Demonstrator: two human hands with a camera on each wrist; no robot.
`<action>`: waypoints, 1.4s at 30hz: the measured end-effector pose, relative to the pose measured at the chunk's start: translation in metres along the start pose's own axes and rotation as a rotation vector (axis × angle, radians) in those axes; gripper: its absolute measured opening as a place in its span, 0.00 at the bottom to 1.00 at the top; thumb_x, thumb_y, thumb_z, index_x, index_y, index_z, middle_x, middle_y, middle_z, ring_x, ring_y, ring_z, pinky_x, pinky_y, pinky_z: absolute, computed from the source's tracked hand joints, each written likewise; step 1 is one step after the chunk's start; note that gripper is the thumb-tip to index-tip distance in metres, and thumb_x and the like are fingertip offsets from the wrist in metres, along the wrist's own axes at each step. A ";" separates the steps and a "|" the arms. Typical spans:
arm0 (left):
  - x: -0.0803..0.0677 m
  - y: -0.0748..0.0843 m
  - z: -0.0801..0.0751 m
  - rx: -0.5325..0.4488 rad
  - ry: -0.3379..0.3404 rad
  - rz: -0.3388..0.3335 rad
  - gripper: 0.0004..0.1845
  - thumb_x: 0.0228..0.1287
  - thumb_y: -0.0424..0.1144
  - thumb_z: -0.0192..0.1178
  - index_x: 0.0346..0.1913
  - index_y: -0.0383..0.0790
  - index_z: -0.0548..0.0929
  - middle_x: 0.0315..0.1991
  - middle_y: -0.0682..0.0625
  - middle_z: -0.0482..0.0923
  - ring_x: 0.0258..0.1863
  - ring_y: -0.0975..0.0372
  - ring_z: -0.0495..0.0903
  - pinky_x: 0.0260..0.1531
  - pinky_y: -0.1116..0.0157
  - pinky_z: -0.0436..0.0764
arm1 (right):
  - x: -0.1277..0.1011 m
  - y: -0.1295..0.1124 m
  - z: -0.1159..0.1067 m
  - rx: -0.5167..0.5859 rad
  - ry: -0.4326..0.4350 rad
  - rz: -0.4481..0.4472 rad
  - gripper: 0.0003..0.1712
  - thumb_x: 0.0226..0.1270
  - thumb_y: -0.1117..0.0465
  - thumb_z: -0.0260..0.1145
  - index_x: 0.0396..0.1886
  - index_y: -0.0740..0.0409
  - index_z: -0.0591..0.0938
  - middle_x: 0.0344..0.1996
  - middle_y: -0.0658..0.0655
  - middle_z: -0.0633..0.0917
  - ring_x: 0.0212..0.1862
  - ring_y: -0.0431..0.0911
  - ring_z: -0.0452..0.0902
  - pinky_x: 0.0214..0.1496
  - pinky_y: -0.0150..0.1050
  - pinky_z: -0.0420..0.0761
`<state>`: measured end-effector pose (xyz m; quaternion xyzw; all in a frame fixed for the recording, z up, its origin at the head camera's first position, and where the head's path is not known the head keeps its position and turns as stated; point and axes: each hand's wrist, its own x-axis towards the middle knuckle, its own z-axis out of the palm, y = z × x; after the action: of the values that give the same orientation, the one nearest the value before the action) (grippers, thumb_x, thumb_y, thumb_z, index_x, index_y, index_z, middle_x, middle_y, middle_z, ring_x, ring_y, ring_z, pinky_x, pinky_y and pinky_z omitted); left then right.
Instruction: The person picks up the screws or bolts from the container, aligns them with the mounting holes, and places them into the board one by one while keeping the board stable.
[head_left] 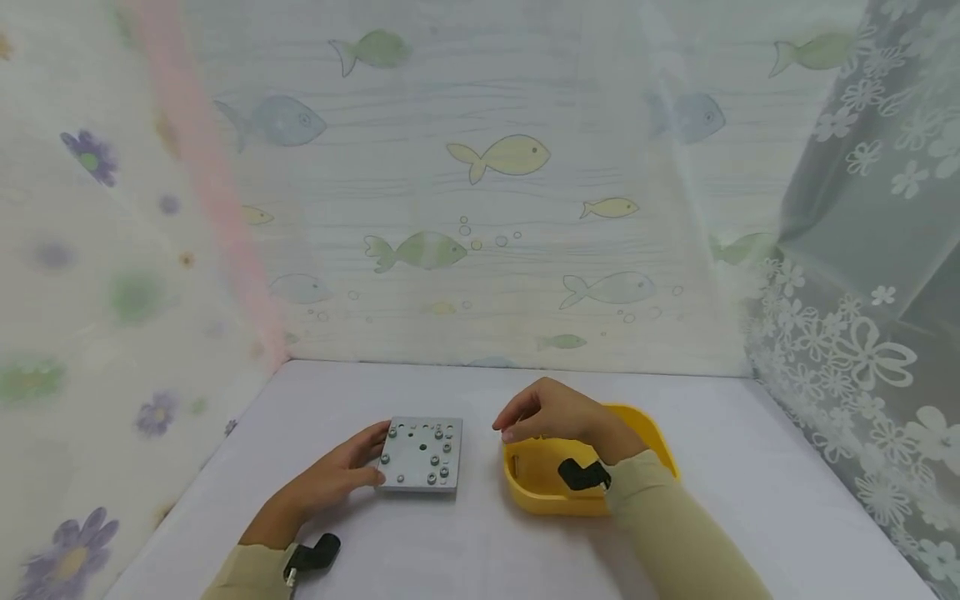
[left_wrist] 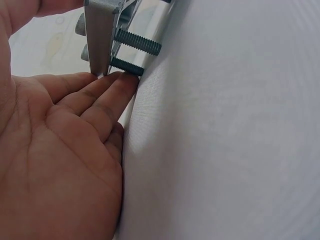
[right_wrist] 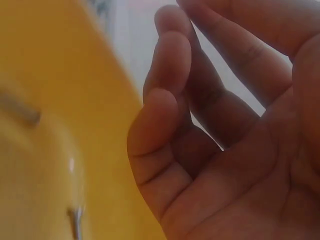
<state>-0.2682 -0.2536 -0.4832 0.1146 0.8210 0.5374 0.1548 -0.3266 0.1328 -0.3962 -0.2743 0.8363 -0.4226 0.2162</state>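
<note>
My left hand [head_left: 330,471] holds a square metal plate [head_left: 412,462] by its left edge, thumb at the near corner and fingers behind. Several socket-head screws [head_left: 435,460] stand in the plate's holes. In the left wrist view, threaded screw shanks [left_wrist: 137,41] stick out of the plate's underside, and the fingertips touch the plate's lower edge. My right hand [head_left: 558,412] hovers over the left rim of a yellow tray [head_left: 551,504], its fingers bent and thumb close to the index finger. Whether anything small sits between those tips is hidden.
Inside the tray lie loose screws [right_wrist: 75,222], one by its left wall in the head view. White cloth [head_left: 420,550] covers the table. A fish-print curtain [head_left: 495,275] hangs behind, with flowered sheets at both sides. A black wrist camera [head_left: 581,475] sits on the right sleeve.
</note>
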 end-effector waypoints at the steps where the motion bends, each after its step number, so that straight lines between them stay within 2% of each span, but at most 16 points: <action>1: 0.000 0.000 0.000 -0.004 0.001 0.000 0.48 0.64 0.37 0.66 0.83 0.52 0.53 0.84 0.50 0.52 0.83 0.49 0.52 0.79 0.40 0.48 | -0.001 0.004 -0.002 -0.002 -0.002 0.011 0.10 0.62 0.50 0.78 0.42 0.41 0.93 0.41 0.47 0.92 0.43 0.46 0.84 0.47 0.42 0.83; 6: -0.001 0.001 -0.001 -0.011 -0.010 0.017 0.48 0.64 0.36 0.66 0.84 0.50 0.52 0.84 0.48 0.51 0.83 0.48 0.52 0.79 0.39 0.49 | -0.004 0.019 -0.009 -0.033 -0.041 0.060 0.08 0.62 0.55 0.78 0.40 0.46 0.93 0.38 0.48 0.92 0.39 0.43 0.80 0.43 0.39 0.81; 13: -0.001 0.005 -0.001 -0.011 -0.011 0.018 0.48 0.64 0.35 0.66 0.84 0.49 0.53 0.84 0.47 0.51 0.83 0.47 0.53 0.79 0.39 0.49 | 0.000 0.032 -0.005 -0.017 -0.134 0.086 0.10 0.61 0.63 0.77 0.43 0.54 0.93 0.37 0.52 0.92 0.28 0.39 0.71 0.31 0.31 0.71; 16: -0.002 0.006 0.000 -0.009 -0.009 0.018 0.48 0.63 0.35 0.66 0.83 0.49 0.53 0.84 0.47 0.52 0.83 0.47 0.53 0.79 0.39 0.50 | 0.002 0.035 -0.002 -0.012 -0.143 0.102 0.11 0.62 0.64 0.76 0.45 0.54 0.93 0.36 0.52 0.91 0.28 0.39 0.71 0.31 0.30 0.71; 19: -0.002 0.006 0.000 -0.013 -0.017 0.023 0.48 0.63 0.35 0.66 0.83 0.49 0.53 0.84 0.47 0.52 0.82 0.47 0.54 0.78 0.39 0.50 | 0.004 0.038 0.001 -0.016 -0.160 0.124 0.10 0.65 0.64 0.74 0.45 0.53 0.92 0.33 0.50 0.89 0.28 0.40 0.71 0.32 0.30 0.72; 23: -0.002 0.003 0.000 -0.020 -0.024 0.030 0.49 0.63 0.34 0.66 0.83 0.48 0.53 0.84 0.47 0.52 0.82 0.47 0.53 0.79 0.40 0.51 | 0.007 0.041 0.006 -0.022 -0.156 0.140 0.08 0.67 0.62 0.72 0.43 0.53 0.93 0.24 0.50 0.84 0.24 0.40 0.70 0.26 0.30 0.69; 27: -0.002 0.001 -0.001 -0.020 -0.029 0.038 0.49 0.63 0.34 0.66 0.84 0.47 0.52 0.84 0.46 0.51 0.83 0.47 0.53 0.79 0.41 0.50 | 0.007 0.041 0.008 -0.030 -0.137 0.152 0.06 0.63 0.63 0.75 0.40 0.54 0.92 0.19 0.50 0.80 0.21 0.40 0.66 0.22 0.29 0.64; 34: -0.001 0.001 -0.001 -0.025 -0.029 0.032 0.49 0.63 0.34 0.66 0.84 0.48 0.52 0.84 0.46 0.51 0.83 0.47 0.52 0.79 0.40 0.50 | 0.005 0.038 0.011 -0.022 -0.117 0.159 0.05 0.60 0.65 0.77 0.36 0.59 0.91 0.21 0.50 0.82 0.22 0.41 0.69 0.25 0.30 0.69; 42: 0.000 0.001 -0.001 -0.024 -0.037 0.038 0.49 0.63 0.35 0.66 0.84 0.48 0.52 0.84 0.47 0.51 0.83 0.47 0.53 0.79 0.40 0.50 | 0.005 0.039 0.011 -0.067 -0.087 0.198 0.05 0.59 0.65 0.77 0.35 0.56 0.91 0.29 0.51 0.90 0.27 0.40 0.78 0.32 0.32 0.82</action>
<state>-0.2681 -0.2540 -0.4815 0.1382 0.8092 0.5478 0.1612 -0.3342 0.1421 -0.4353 -0.2155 0.8627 -0.3589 0.2838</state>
